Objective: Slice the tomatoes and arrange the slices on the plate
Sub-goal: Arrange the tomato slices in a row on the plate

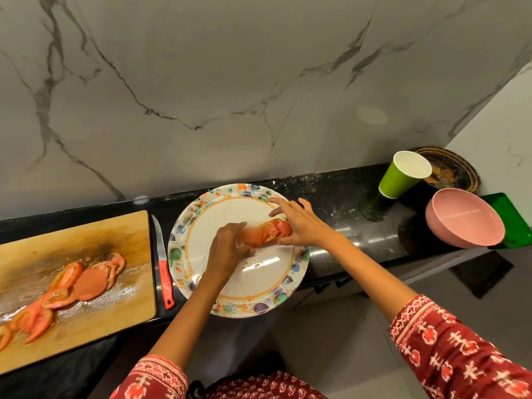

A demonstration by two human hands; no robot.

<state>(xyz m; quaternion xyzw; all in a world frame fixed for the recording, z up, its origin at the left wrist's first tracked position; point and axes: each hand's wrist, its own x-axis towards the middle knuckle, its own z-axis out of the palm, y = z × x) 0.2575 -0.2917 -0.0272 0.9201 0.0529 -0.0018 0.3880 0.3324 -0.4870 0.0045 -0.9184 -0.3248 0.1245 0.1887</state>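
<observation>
Far left, the wooden cutting board (86, 243) sits on the black counter (339, 203), wet with juice and carrying a loose trail of tomato slices (72, 286) from its middle down toward the near left corner. Just beside the board's right edge lies the red-handled knife (163, 266), blade pointing away toward the marble wall, with no hand on it. Next comes the floral-rimmed plate (253, 300), close to the knife and hanging a little over the counter's front edge. Both hands are over the plate now. The left hand (227, 249) has its fingers curled down at one end of a small stack of tomato slices (267, 231); it looks like it is pinching them, though the blur makes that hard to call. The right hand (299, 223) meets the stack at the other end, thumb and lower fingers touching it while the index and middle fingers are spread over the plate's far rim. Further right, well apart, a green paper cup (400, 177) stands in front of a dark round dish (454, 168), and a pink bowl (463, 223) rests partly on a green tray (509, 214).
</observation>
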